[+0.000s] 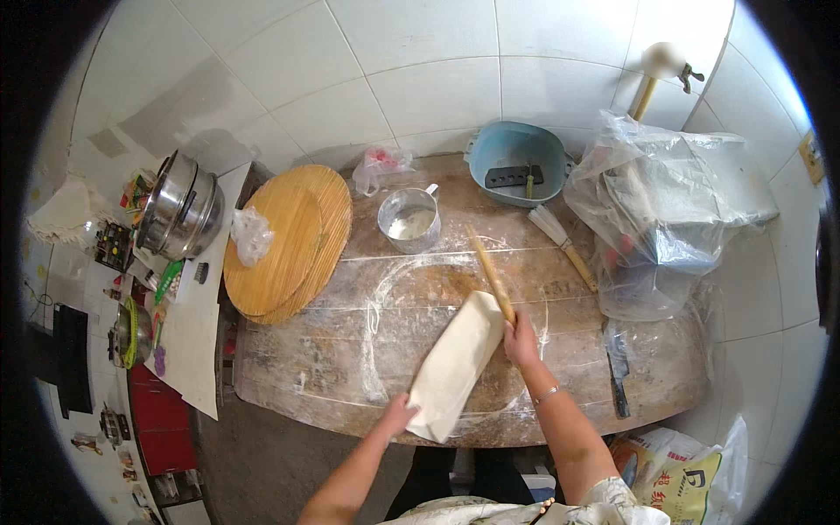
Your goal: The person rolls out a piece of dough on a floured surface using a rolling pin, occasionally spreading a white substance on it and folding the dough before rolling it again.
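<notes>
A long, folded sheet of pale dough (458, 366) lies slantwise on the floury wooden table (306, 367), its near end by the front edge. My left hand (400, 415) is closed on the dough's near left corner. In my right hand (522, 341) is a thin wooden rolling pin (491, 276), gripped by its near end beside the dough's far right corner. The pin points away from me and slightly left, over the floured wood. My right fingers are partly hidden behind the hand.
Round wooden boards (289, 254) stand at the left, beside a metal cup of flour (409, 219). Behind are a blue basin (516, 144) and a brush (564, 245). A cleaver (618, 367) lies right, below a plastic-covered container (656, 219). Steel pots (179, 206) stand far left.
</notes>
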